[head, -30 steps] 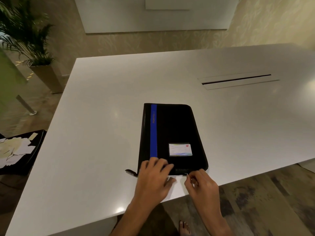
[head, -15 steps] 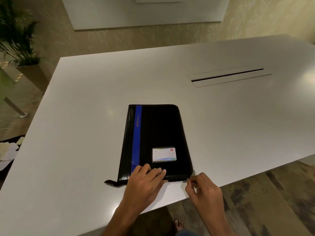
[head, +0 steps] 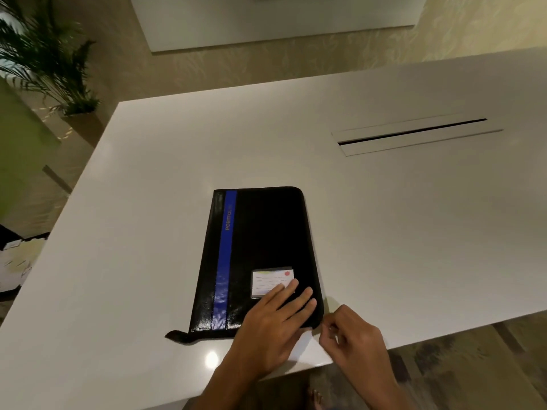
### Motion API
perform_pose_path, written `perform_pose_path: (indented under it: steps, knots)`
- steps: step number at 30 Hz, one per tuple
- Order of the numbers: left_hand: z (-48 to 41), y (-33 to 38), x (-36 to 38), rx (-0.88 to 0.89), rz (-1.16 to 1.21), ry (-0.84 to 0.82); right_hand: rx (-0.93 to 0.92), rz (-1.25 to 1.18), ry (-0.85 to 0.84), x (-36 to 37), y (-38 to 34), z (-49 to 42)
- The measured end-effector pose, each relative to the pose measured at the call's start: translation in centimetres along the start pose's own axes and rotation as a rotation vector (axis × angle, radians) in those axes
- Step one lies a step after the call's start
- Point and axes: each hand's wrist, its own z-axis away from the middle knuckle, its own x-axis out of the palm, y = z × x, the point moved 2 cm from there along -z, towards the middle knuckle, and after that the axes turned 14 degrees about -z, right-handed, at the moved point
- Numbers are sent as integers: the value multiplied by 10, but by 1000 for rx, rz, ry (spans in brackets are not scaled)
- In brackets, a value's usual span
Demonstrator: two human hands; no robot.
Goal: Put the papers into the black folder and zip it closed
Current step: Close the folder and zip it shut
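Note:
The black folder point(head: 266, 238) lies closed and flat on the white table point(head: 414, 232). It has a blue stripe down its left side and a white label near its front right. My left hand point(head: 275, 327) presses flat on the folder's front right corner, fingers spread, partly over the label. My right hand point(head: 352, 332) sits just right of that corner, with its fingers pinched together at the folder's edge; whatever they pinch is too small to make out. A black strap end point(head: 177, 335) sticks out at the front left corner. No papers show on the table.
A long cable slot point(head: 414, 136) is set into the table at the back right. The table's front edge runs just under my hands. A dark low surface with loose papers point(head: 14, 261) stands off the table on the left. A potted plant point(head: 44, 63) stands back left.
My left hand has slid to the right and further onto the folder, reaching the label. My right hand stays pinched at the front right corner. The camera view has shifted.

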Motion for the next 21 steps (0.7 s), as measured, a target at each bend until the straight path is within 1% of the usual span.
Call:
perform_pose_path:
  steps: [2,4,7,9,13,15,17,19,21]
  knots:
    - [5,6,-2,-11,-47,31,-19,9,-6,-6,6,-8]
    - [9,12,-5,-56,-27,85,-33,-1,-6,-9,9,-17]
    - [21,14,-10,-82,1,117,-37,-29,-26,-9,11,-31]
    - [31,13,-12,-90,-10,121,-37,-55,-42,-8,14,-36]
    - [54,16,-18,-100,-43,79,-54,-97,-80,-3,17,-45]
    - [65,17,-20,-127,-4,83,-64,-95,-116,2,15,-47]
    - [72,20,-25,-210,100,82,-47,-109,-161,6,14,-49]
    - [67,26,-31,-363,204,102,-32,-124,-198,8,14,-51]
    - [48,30,-35,-518,205,106,-20,-139,-212,10,15,-51]
